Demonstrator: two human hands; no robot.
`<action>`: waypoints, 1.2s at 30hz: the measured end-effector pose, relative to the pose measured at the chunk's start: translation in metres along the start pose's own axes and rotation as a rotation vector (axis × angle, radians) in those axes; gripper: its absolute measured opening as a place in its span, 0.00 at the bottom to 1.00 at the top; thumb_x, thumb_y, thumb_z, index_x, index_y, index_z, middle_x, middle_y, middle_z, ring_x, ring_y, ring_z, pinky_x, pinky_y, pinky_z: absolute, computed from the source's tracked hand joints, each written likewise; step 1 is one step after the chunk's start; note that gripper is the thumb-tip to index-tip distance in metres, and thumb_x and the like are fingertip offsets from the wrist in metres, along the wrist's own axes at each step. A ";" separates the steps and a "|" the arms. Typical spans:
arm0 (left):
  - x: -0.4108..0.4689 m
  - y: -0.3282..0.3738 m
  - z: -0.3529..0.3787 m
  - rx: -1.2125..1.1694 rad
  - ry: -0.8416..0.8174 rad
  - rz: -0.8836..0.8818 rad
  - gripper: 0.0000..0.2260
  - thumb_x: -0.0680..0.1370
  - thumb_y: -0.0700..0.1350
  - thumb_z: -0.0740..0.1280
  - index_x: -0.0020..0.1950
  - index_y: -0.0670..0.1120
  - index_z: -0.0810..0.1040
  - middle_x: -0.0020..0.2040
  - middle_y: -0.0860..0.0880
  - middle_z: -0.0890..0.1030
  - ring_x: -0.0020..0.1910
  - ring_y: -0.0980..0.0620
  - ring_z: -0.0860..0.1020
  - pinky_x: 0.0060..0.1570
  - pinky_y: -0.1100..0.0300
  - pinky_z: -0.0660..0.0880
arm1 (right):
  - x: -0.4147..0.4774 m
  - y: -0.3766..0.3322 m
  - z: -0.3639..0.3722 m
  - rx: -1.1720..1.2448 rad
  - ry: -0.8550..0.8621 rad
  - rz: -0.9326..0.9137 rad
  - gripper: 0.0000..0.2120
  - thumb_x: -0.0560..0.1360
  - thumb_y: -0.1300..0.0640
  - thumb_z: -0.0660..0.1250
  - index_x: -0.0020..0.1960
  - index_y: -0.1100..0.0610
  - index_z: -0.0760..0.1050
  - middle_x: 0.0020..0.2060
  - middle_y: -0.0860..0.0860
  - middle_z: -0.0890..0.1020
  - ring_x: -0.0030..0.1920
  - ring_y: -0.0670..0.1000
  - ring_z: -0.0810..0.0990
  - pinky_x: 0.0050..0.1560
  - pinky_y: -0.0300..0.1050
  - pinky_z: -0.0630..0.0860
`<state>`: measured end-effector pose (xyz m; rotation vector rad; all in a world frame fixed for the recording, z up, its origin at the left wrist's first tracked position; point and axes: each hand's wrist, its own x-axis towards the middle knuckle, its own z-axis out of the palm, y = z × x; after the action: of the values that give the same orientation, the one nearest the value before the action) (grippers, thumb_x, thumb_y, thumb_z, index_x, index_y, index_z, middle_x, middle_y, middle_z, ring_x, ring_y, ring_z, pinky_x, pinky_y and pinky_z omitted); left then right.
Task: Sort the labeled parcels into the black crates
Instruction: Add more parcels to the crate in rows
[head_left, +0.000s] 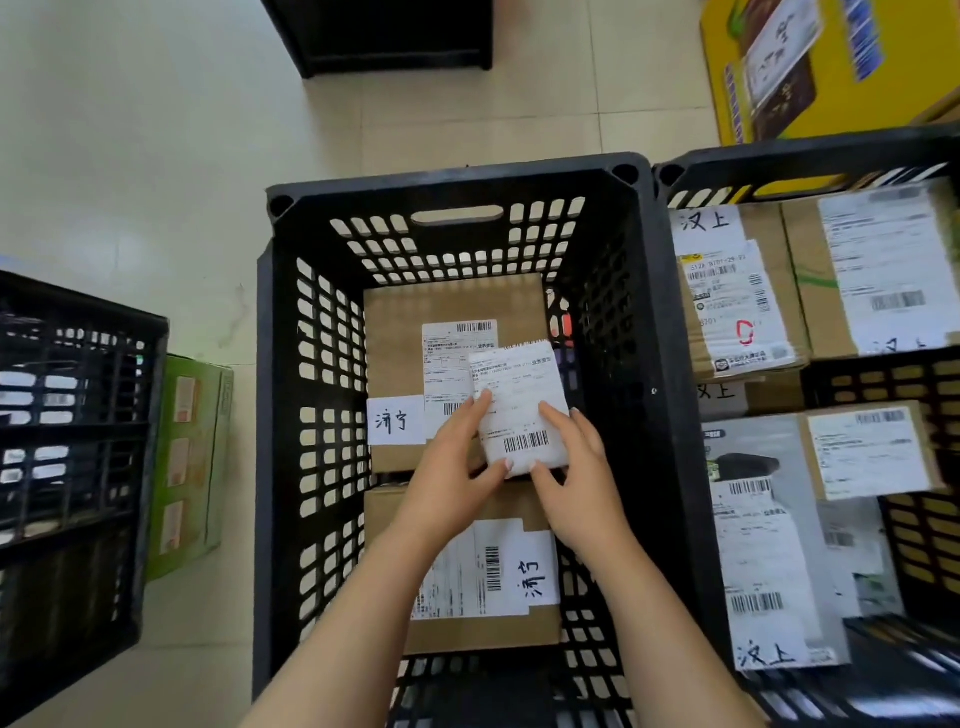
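Both hands held a small white parcel (519, 400) inside the middle crate (457, 182).

The left hand (452, 467) gripped the parcel's left edge, fingers on its labeled face and thumb at the lower corner; the right hand (576, 478) clamped the right side likewise. The parcel sat tilted over the far box (410, 332) on the middle crate's floor (whether it touched that box could not be told), with the near box (483, 634) under the forearms; both brown boxes bore a shipping label and a handwritten slip. Just right of the middle crate, rim beside rim, the right crate (779, 156) held several labeled parcels. Left of the middle crate stood the left crate (78, 415), a green carton (192, 457) between them.
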<state>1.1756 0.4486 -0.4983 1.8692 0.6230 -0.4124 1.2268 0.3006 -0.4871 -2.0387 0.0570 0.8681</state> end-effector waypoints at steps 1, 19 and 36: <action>0.003 0.000 -0.001 0.004 -0.001 0.005 0.34 0.76 0.43 0.72 0.77 0.56 0.59 0.76 0.55 0.63 0.74 0.56 0.63 0.71 0.52 0.67 | 0.001 0.001 0.000 0.008 0.003 0.007 0.30 0.78 0.66 0.64 0.74 0.44 0.63 0.77 0.49 0.55 0.75 0.49 0.58 0.72 0.52 0.66; -0.053 0.025 0.016 -0.159 0.015 0.100 0.33 0.78 0.40 0.68 0.75 0.63 0.58 0.76 0.62 0.58 0.71 0.73 0.56 0.68 0.56 0.70 | -0.074 -0.014 -0.013 -0.119 0.084 -0.123 0.33 0.79 0.63 0.62 0.68 0.29 0.55 0.76 0.42 0.50 0.77 0.47 0.51 0.70 0.40 0.61; -0.105 0.006 0.064 -0.204 -0.101 0.006 0.31 0.78 0.37 0.67 0.76 0.59 0.61 0.76 0.59 0.60 0.73 0.66 0.60 0.64 0.59 0.73 | -0.134 0.038 -0.008 -0.234 0.111 0.054 0.31 0.79 0.66 0.59 0.73 0.37 0.60 0.77 0.44 0.45 0.76 0.47 0.48 0.67 0.37 0.59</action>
<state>1.0955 0.3637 -0.4602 1.6459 0.5693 -0.4207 1.1174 0.2353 -0.4315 -2.3130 0.0755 0.8259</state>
